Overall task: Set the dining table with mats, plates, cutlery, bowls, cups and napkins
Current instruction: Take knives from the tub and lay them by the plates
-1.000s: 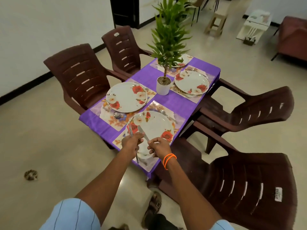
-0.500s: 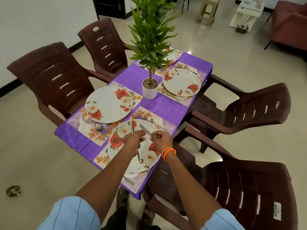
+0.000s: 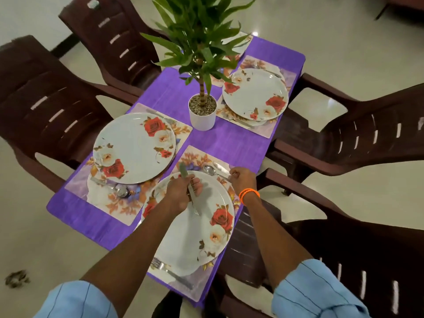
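My left hand (image 3: 183, 195) grips a bundle of cutlery (image 3: 191, 198) over the near floral plate (image 3: 202, 235); a blade tip sticks out past the knuckles and fork tines point back toward me. My right hand (image 3: 242, 180) pinches the handle of a silver knife (image 3: 220, 167) at the plate's far right edge. The knife's blade lies on the near floral mat (image 3: 195, 158) beside a spoon (image 3: 209, 170). A fork (image 3: 171, 273) lies on the mat's near end. More plates sit on mats at the left (image 3: 135, 148) and far right (image 3: 254, 95).
A white pot with a tall green plant (image 3: 203, 113) stands mid-table on the purple cloth (image 3: 229, 141). A spoon (image 3: 121, 191) lies by the left plate. Dark brown plastic chairs stand at the left (image 3: 46, 99) and right (image 3: 358, 138), and one stands close by me (image 3: 344, 260).
I have stepped closer to the table. My right hand drew a knife away from the bundle in my left hand and carried it right, down to the mat beside the spoon.
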